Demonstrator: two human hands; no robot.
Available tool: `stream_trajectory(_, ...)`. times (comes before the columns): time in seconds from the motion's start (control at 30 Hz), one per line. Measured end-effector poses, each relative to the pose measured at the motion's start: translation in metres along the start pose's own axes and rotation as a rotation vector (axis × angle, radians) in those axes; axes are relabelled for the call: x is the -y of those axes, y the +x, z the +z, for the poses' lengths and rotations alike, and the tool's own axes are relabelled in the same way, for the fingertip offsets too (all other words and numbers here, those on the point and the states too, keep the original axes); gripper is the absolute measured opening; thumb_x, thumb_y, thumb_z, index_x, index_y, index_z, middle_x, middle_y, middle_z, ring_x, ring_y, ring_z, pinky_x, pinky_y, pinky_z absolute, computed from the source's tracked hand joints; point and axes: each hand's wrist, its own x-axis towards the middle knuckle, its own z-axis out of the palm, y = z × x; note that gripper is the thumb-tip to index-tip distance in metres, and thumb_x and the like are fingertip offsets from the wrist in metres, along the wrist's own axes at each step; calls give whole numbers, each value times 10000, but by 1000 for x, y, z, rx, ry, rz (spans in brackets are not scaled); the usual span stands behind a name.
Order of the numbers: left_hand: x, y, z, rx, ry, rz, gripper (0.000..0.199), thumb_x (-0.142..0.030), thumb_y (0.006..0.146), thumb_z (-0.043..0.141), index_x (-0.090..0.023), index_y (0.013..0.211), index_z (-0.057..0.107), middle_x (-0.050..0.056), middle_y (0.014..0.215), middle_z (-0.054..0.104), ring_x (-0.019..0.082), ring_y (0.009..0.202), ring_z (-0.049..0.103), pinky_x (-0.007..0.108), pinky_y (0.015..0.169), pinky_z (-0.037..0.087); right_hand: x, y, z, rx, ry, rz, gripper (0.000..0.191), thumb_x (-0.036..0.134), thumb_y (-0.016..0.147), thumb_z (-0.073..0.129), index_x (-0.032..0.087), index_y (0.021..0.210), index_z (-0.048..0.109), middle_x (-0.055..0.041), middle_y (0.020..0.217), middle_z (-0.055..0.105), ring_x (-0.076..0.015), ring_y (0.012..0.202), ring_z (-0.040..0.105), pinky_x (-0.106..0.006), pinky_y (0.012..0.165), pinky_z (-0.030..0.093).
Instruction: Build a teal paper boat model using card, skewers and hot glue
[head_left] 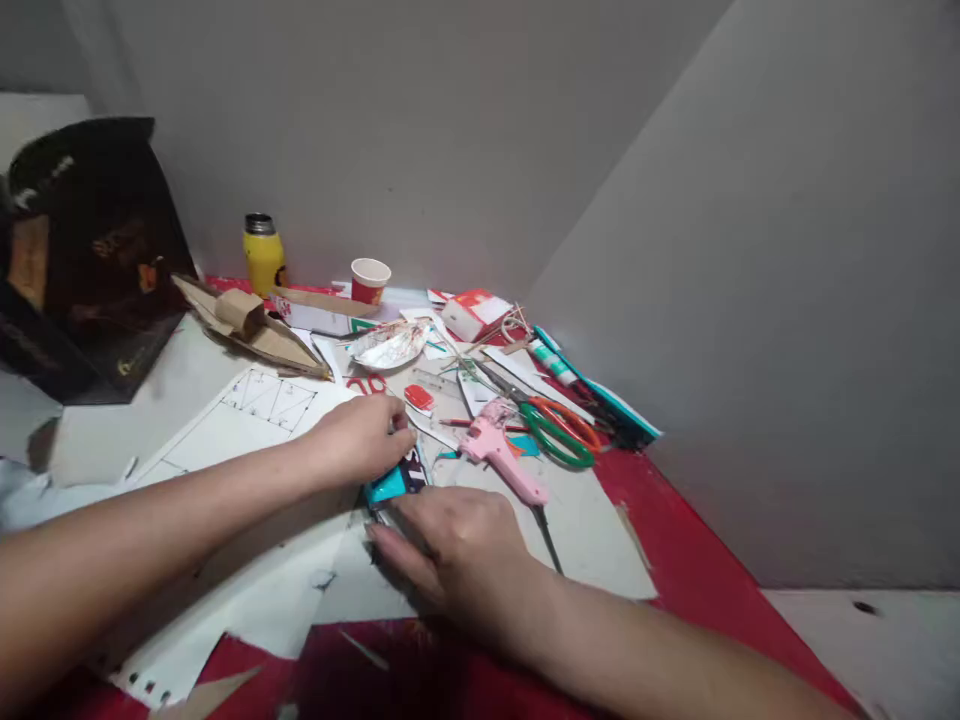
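A small flat piece (387, 486), teal with dark printing, lies between my two hands over the white sheets; its exact kind I cannot make out. My left hand (361, 436) is closed, its curled fingers at the piece's upper end. At its lower end is my right hand (469, 545), thumb and fingers bent round it and hiding that part. A pink glue gun (504, 452) lies just right of my hands, its cord running toward me. Behind it rest scissors (559, 430) with green and orange handles. A paper sheet with a drawn grid (270, 400) lies beyond my left forearm.
A cardboard boat (262, 335), a yellow bottle (264, 255) and a paper cup (369, 282) stand along the back. Crumpled foil (388, 345), a red lump (419, 398) and scraps clutter the middle. A black box (90, 270) stands left; grey walls (750, 300) close the right.
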Motion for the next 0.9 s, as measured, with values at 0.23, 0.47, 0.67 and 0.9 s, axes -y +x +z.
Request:
stream_trajectory(0.23, 4, 2, 2, -22, -49, 17, 132, -291, 774, 555, -194, 784, 644, 57, 782, 696, 217, 732, 623, 280, 597, 394, 9, 5, 12, 8, -14, 69, 360, 359, 925, 475, 186, 627, 575, -9, 554, 611, -124, 516, 526, -273, 539, 236)
stream_trajectory(0.47, 8, -4, -5, 36, -195, 78, 335, -445, 846, 471, -160, 864, 647, 40, 749, 660, 185, 676, 602, 259, 574, 412, 0, 1, 14, 9, 230, 200, 344, 250, 885, 476, 180, 550, 501, 16, 523, 546, -87, 490, 434, -236, 533, 261)
stream_trajectory(0.67, 38, -21, -17, 61, -318, 292, 357, -185, 785, 459, -163, 1117, 588, 30, 878, 690, 160, 728, 608, 243, 622, 449, -2, 1, 8, 73, 420, 365, 376, 306, 867, 493, 181, 517, 437, 39, 508, 386, -91, 509, 340, -218, 514, 252)
stream_trajectory(0.9, 62, -33, -8, -102, 284, 421, 601, -122, 710, 491, -202, 1305, 516, 120, 1011, 625, 287, 877, 619, 372, 726, 458, -3, 5, 3, 199, 458, 410, 345, 327, 851, 492, 186, 544, 422, 45, 554, 321, -92, 527, 303, -226, 512, 229)
